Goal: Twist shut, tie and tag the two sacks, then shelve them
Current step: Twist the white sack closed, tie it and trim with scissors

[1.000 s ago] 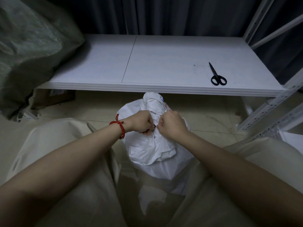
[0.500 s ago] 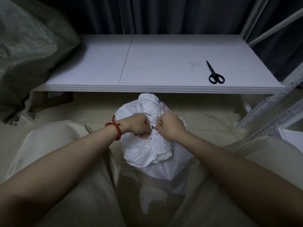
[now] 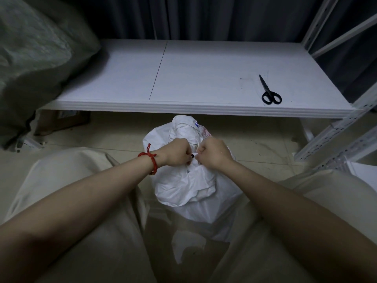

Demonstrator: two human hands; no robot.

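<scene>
Gripping the bunched neck of the white sack (image 3: 189, 186) in curled fists, left hand (image 3: 176, 153) and right hand (image 3: 212, 153) nearly touching. Standing on the floor between 2 knees, before the shelf (image 3: 204, 78) (scissors (image 3: 269, 91) on it).

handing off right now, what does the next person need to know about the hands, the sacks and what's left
Left hand and right hand: both gripping the white sack at its bunched neck, on the floor between the knees.
Green sack: on the shelf, left end; tie not visible.
Scissors: on the shelf, right.
Done: neck gathered.
Left: finish tie, tag, shelve white sack.
</scene>
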